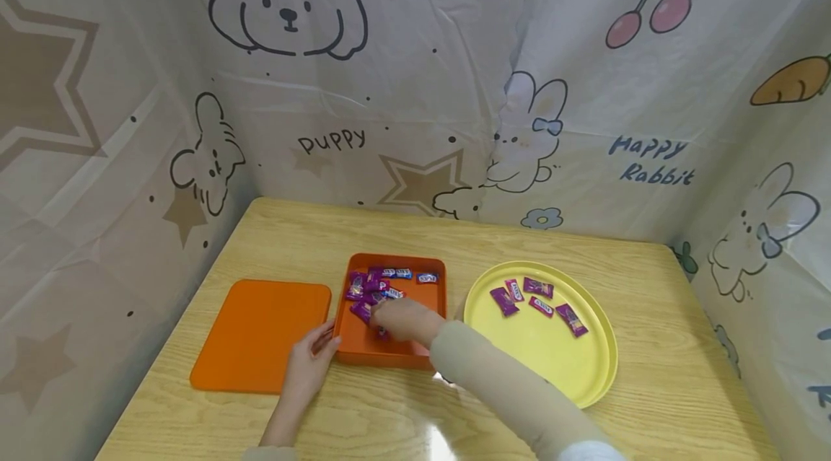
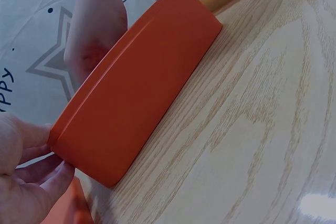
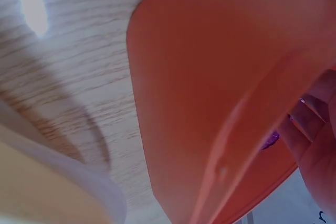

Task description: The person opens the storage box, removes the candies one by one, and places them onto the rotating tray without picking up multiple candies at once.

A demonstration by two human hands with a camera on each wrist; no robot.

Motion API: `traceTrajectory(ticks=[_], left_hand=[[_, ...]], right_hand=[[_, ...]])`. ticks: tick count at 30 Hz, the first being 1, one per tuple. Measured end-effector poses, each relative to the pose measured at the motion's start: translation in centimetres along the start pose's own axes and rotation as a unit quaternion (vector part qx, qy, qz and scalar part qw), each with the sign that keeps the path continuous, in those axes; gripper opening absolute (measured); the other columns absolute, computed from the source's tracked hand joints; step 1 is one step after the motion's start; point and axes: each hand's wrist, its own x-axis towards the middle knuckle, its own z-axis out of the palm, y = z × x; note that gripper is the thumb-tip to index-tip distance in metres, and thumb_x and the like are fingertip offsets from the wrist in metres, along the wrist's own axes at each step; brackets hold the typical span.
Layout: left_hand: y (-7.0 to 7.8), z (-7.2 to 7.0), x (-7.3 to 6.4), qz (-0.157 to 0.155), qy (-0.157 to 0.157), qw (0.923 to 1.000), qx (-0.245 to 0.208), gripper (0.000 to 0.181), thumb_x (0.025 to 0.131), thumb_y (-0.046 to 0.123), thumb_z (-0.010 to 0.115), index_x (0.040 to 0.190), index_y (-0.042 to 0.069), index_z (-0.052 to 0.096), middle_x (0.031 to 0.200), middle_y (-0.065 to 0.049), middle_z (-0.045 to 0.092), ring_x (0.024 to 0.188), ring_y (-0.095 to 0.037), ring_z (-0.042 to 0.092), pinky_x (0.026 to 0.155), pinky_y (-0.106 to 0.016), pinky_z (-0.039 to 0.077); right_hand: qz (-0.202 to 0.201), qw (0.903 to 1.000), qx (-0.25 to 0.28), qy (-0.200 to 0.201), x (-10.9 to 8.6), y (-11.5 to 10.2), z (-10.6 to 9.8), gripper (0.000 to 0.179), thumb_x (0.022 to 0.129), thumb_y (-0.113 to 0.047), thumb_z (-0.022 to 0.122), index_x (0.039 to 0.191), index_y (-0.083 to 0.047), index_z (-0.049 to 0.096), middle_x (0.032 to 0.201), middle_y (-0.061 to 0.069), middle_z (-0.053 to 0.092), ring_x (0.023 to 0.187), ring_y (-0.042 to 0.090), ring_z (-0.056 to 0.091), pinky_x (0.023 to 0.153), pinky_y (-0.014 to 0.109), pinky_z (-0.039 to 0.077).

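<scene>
Curtained-off work nook on my feed; room type I can't tell.
I see cartoon-print sheeting [image 1: 402, 86] across top, left and right, wood-grain table [image 1: 675, 382] lower frame.

Readable text: cloth lettering [image 1: 335, 141] only.
On the printed cloth [image 1: 402, 86] behind the bench [image 1: 493, 234], we read "puppy" left of centre and "Happy Rabbit", in two lines, at right. In the left wrist view we find "puppy" partly cut off. We cannot read the labels on the small packets [image 1: 504, 301] in the orange box [image 1: 383, 358] and yellow tray [image 1: 604, 367]: too small.
</scene>
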Motion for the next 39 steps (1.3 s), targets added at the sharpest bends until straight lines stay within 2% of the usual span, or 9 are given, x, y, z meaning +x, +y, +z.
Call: traceTrajectory(ticks=[4,9,14,19,27,33,39], left_hand=[[0.0,0.0,0.2,-0.002,0.005,1.0,-0.005,0.039,0.089,0.006,0.058,0.124,-0.01,0.05,0.12,-0.029,0.054,0.11,-0.038,0.054,0.091,-0.038,0.046],[0.0,-0.1,0.2,0.001,0.001,1.0,0.0,0.04,0.089,0.007,0.057,0.125,-0.01,0.049,0.122,-0.029,0.053,0.111,-0.038,0.053,0.091,-0.037,0.047],[0.0,-0.2,0.1,-0.002,-0.005,1.0,-0.001,0.042,0.09,0.009,0.056,0.126,-0.01,0.047,0.124,-0.029,0.051,0.112,-0.038,0.052,0.092,-0.037,0.046],[0.0,-0.2,0.0,0.0,-0.004,1.0,0.0,0.042,0.09,0.01,0.056,0.126,-0.01,0.047,0.123,-0.029,0.051,0.112,-0.038,0.052,0.092,-0.037,0.046],[-0.2,0.0,0.2,0.003,0.003,1.0,-0.001,0.04,0.089,0.008,0.058,0.124,-0.009,0.05,0.121,-0.028,0.054,0.111,-0.037,0.054,0.091,-0.037,0.046],[-0.2,0.0,0.1,0.004,0.005,1.0,0.001,0.039,0.089,0.007,0.058,0.124,-0.01,0.051,0.121,-0.028,0.054,0.11,-0.038,0.054,0.091,-0.039,0.047],[-0.3,0.0,0.1,0.005,0.006,1.0,0.003,0.039,0.089,0.006,0.059,0.124,-0.009,0.051,0.121,-0.028,0.054,0.109,-0.038,0.054,0.091,-0.039,0.047]], right_hand=[[0.0,0.9999,-0.009,0.006,0.2,0.0,0.1,0.015,0.088,-0.014,0.06,0.099,-0.022,0.068,0.103,-0.006,0.064,0.086,0.008,0.058,0.084,0.022,0.05],[0.005,0.9996,-0.028,0.009,0.4,-0.1,0.4,0.019,0.089,-0.014,0.059,0.104,-0.022,0.067,0.12,-0.005,0.06,0.102,0.011,0.059,0.089,0.024,0.049],[0.015,0.9998,-0.015,0.003,0.6,-0.1,0.6,0.023,0.09,-0.015,0.058,0.109,-0.024,0.066,0.123,-0.006,0.058,0.107,0.012,0.057,0.092,0.026,0.048],[0.017,0.9997,-0.016,0.0,0.7,-0.2,0.6,0.021,0.091,-0.016,0.056,0.108,-0.023,0.066,0.118,-0.005,0.062,0.101,0.012,0.059,0.09,0.025,0.049],[0.006,0.9998,-0.016,0.013,0.5,0.0,0.8,0.014,0.09,-0.021,0.058,0.101,-0.019,0.067,0.097,-0.004,0.066,0.084,0.008,0.059,0.08,0.02,0.052],[0.013,0.9986,0.048,0.021,0.0,0.6,0.3,0.014,0.085,-0.025,0.066,0.097,-0.018,0.064,0.092,-0.005,0.063,0.084,0.009,0.057,0.081,0.022,0.051],[0.022,0.9914,0.115,0.058,-0.8,1.7,-0.4,0.013,0.08,-0.022,0.07,0.089,-0.016,0.062,0.082,-0.007,0.057,0.073,0.008,0.051,0.068,0.018,0.049]])
